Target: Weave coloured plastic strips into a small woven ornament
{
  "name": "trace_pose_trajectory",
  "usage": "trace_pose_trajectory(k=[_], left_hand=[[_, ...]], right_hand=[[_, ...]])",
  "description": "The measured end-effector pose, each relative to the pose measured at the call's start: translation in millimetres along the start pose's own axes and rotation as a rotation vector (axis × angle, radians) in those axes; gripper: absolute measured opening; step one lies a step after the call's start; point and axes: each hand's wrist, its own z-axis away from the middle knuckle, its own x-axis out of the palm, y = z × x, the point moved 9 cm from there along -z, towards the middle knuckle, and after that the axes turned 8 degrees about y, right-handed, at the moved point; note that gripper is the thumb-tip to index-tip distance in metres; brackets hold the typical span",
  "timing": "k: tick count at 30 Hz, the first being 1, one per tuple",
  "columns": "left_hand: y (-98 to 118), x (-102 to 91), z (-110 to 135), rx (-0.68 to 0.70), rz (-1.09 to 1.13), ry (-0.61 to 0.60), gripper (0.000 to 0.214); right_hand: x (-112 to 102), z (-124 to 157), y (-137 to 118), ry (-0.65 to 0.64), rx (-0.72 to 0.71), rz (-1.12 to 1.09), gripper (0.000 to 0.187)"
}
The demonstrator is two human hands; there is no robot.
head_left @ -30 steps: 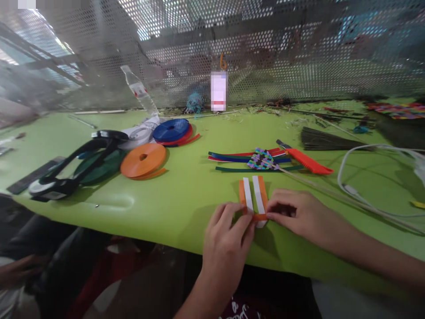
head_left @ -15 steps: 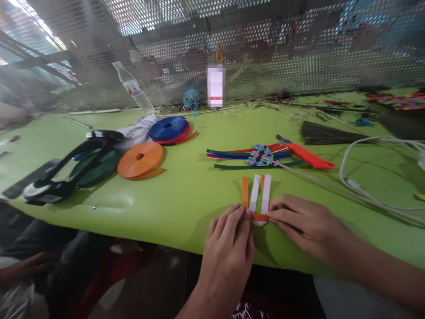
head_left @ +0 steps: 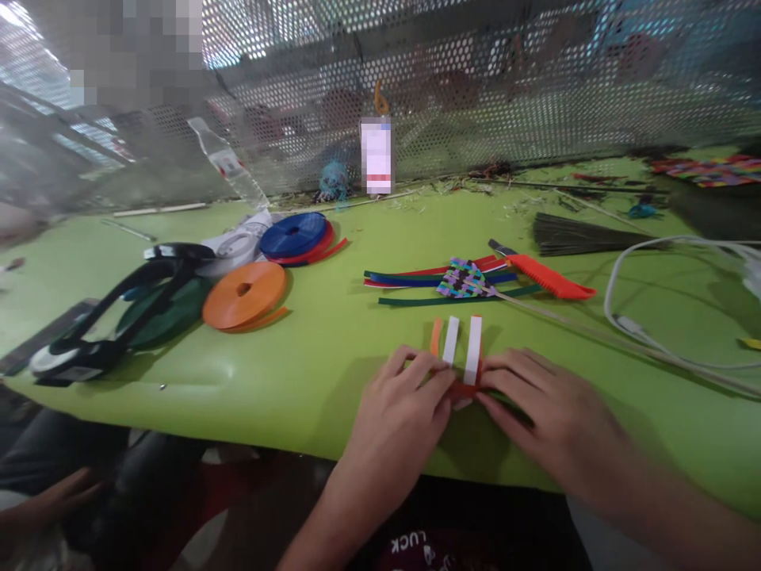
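Observation:
Between my hands, near the table's front edge, is a small piece of folded orange and white strips (head_left: 473, 353), their free ends pointing away from me. My left hand (head_left: 404, 404) pinches its left side, with fingertips over the folded orange band at the bottom. On the other side, my right hand (head_left: 538, 404) grips the band's right end between thumb and fingers. Part of the fold is hidden under my fingertips. Just beyond lie loose red, blue and green strips (head_left: 404, 279), with a small woven fan shape (head_left: 462, 279) on a thin stick resting across them.
An orange-handled cutter or brush (head_left: 550, 276) lies behind my right hand, near a white cable (head_left: 612, 293). Rolls of orange strip (head_left: 246, 293) and blue strip (head_left: 294, 234) sit left, beside a black headset-like frame (head_left: 119, 305). A plastic bottle (head_left: 229, 166) leans on the mesh.
My left hand has shifted over the strips, covering more of their lower part. The orange band is now lifted and tilted between my fingers. The view has moved slightly.

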Motion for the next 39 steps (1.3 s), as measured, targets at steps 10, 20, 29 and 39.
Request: trace_pose_trajectory(k=[10,20,29,39], left_hand=[[-12,-7.2,8,-0.026,0.079,0.126,0.021],[-3,-1.4,15,0.064,-0.025,0.099,0.019],[2,-13.5,22,0.173,-0.043,0.253,0.02],[-4,-19.3,26,0.078,0.002,0.32,0.029]], right_hand=[[4,-1,4,-0.014,0.166,-0.108,0.011],[4,-4,-8,-0.034,0.073,-0.142,0.014],[5,-3,-6,-0.039,0.062,-0.188,0.014],[4,-5,-4,0.015,0.068,-0.102,0.012]])
